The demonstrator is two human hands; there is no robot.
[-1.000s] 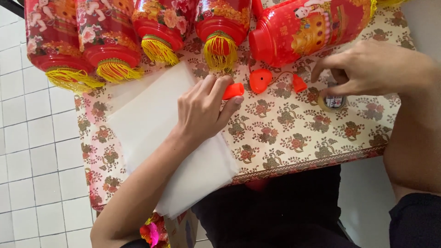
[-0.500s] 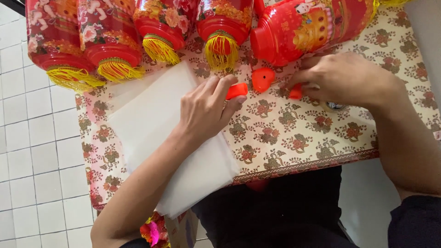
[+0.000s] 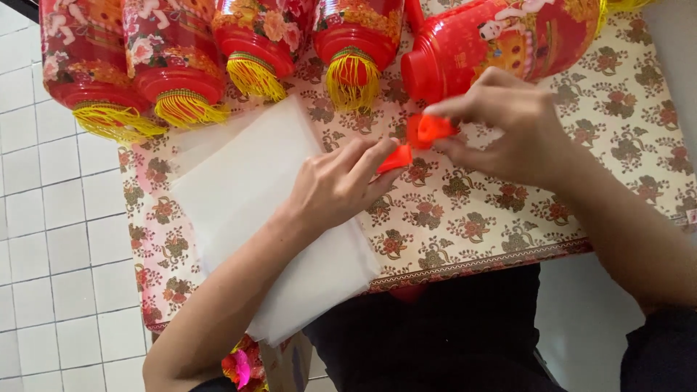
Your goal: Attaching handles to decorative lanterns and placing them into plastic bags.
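Worktop (image 3: 508,225), floral cloth. Five red lanterns (image 3: 501,40) with yellow tassels along far edge. White translucent sheets (image 3: 247,189), stacked, under left hand (image 3: 337,185), which pinches a small orange piece (image 3: 396,158). Right hand (image 3: 508,127) grips another orange piece (image 3: 428,131), just beside the first.

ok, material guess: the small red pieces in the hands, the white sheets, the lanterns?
Small red pieces: probably moulded plastic, glossy, solid orange-red; the right hand pinches one, the left hand touches another.
White sheets: thin translucent paper or film, matte; can't tell which.
Lanterns: shiny red plastic shells by the look, with printed pictures and yellow thread fringes.
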